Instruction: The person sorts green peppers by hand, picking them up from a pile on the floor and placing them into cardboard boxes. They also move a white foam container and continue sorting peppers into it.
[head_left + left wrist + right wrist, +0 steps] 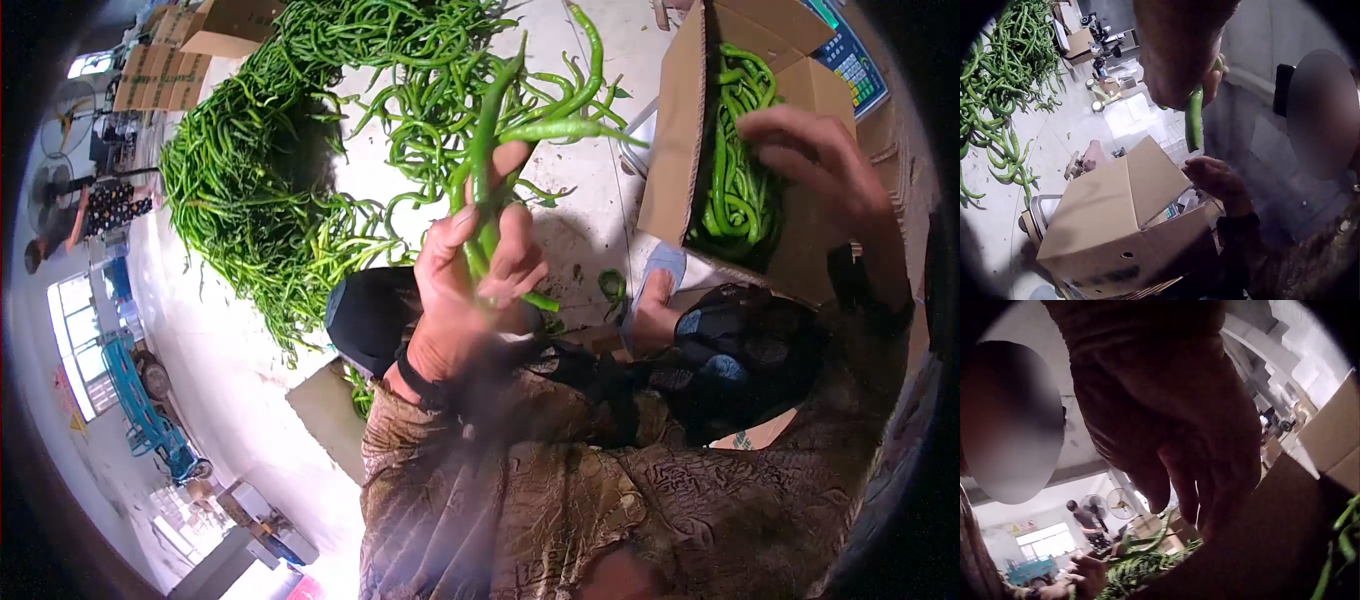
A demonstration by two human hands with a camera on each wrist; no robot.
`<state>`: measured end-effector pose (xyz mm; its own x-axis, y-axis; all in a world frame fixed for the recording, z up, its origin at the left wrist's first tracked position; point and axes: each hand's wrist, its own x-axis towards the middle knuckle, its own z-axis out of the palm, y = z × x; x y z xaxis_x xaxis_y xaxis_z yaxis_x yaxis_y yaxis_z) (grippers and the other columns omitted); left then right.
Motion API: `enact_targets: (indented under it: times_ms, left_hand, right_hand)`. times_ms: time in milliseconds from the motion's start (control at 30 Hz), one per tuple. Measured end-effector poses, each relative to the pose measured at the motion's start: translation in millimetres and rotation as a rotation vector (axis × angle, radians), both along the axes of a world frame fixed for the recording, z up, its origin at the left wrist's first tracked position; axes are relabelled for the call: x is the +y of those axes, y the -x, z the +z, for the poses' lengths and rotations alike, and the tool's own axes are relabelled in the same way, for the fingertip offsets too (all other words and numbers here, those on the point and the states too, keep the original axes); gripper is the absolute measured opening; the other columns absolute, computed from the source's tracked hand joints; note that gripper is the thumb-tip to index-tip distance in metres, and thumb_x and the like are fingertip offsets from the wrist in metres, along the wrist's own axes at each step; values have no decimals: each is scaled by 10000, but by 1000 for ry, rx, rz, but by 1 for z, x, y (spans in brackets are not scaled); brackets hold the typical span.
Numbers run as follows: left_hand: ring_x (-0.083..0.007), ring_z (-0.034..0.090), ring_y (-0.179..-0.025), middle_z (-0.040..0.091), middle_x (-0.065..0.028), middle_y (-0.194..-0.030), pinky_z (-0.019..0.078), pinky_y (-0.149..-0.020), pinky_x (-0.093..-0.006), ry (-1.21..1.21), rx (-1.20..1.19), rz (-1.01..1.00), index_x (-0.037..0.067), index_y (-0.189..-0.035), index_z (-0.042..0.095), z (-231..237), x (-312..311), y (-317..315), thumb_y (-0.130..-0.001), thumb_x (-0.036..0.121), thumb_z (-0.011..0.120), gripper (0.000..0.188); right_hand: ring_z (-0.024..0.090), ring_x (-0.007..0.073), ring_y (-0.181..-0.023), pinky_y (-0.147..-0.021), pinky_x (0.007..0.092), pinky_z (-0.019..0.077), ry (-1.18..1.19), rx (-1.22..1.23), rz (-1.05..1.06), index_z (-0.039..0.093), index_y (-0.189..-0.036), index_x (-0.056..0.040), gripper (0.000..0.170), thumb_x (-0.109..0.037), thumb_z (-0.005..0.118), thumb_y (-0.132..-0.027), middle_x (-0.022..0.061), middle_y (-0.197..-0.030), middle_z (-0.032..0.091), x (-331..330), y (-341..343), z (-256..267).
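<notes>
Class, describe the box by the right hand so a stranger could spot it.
Find the heap of green peppers on the pale floor. Across from it, an open cardboard box sits near the right hand. Unlike the cartons beyond the heap, this one shows peppers packed inside.

Right grip large and dark across the upper middle, fingers pointing down and slightly bent, apart from one another in places; nothing seen held in it. Lower left: left grip holding long green peppers, their ends reaching out toward the fingers above. Behind, a pepper heap, mostly cut off by the dark side of an open carton. More peppers inside, near the carton's right edge; a lighter flap stands above them. Background: a standing figure beside two round fans, a bright window, a teal vehicle below it. Detail in shadow unclear.
</notes>
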<state>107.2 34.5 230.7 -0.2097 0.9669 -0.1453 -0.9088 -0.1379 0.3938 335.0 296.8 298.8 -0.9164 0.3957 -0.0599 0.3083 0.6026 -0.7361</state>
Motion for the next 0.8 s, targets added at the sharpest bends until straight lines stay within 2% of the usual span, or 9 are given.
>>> enact_targets:
  times_ms: [133,167,200,267,300,400,567,633,800]
  left_hand:
    - [-105,346,-380,485,-77,-615,363,-440,-260,-32,26,-2,66,-1434,331,7,-6,-2,-938,310,466,569]
    - [-144,435,-446,543,-115,-689,408,-505,-283,-56,-5,-21,67,-1430,332,4,-9,-2,-942,293,463,553]
    - [-144,435,-446,543,-115,-689,408,-505,-283,-61,-11,-20,67,-1430,332,6,-11,-4,-942,293,463,553]
    - [-202,530,-564,578,-146,-757,445,-573,-303,46,-21,29,66,-1416,343,10,-14,-7,-943,281,468,535]
    - [-243,581,-677,597,-170,-814,475,-640,-321,-45,3,-8,62,-1388,366,4,-17,-2,-936,253,492,507]
    - [-273,602,-734,573,-149,-850,503,-659,-340,26,15,7,65,-1405,370,2,-24,-1,-913,202,543,539]
    - [-179,553,-645,560,-126,-795,467,-589,-276,39,353,-9,36,-1357,397,-4,-26,-3,-891,208,565,524]
    - [-176,544,-637,556,-119,-790,460,-581,-278,38,353,-7,32,-1350,401,0,-27,-6,-891,209,566,519]
    - [-157,496,-587,537,-94,-787,433,-538,-279,2,176,-8,45,-1352,401,5,-32,-9,-904,210,560,503]
  right_hand:
    - [633,204,-955,-857,321,485,336,-109,13,600,-1087,54,260,-76,601,-862,139,-951,655,-62,19,44]
    - [652,211,-919,-831,318,498,418,-212,32,606,-1076,59,261,-59,593,-844,148,-912,661,-72,23,52]
    - [652,211,-919,-831,318,498,413,-218,31,606,-1076,59,261,-59,593,-844,148,-912,661,-81,27,54]
    - [678,235,-822,-763,328,517,273,-136,316,613,-1044,57,252,-61,580,-824,170,-874,665,-97,33,46]
    - [681,250,-782,-716,328,519,331,-53,287,612,-1022,61,231,-65,587,-831,185,-864,662,-105,31,39]
    - [681,221,-781,-702,311,513,407,-46,219,613,-1020,52,205,-66,596,-853,182,-857,662,-133,38,37]
    - [656,163,-824,-721,281,497,547,37,55,607,-1062,22,195,-78,593,-896,128,-879,654,-173,52,17]
    - [591,125,-853,-741,260,475,645,-3,-37,595,-1093,0,202,-100,587,-917,73,-940,621,-175,54,17]
    - [542,134,-942,-794,280,446,528,56,-282,587,-1139,-23,306,-248,587,-932,75,-1057,589,-174,59,-5]
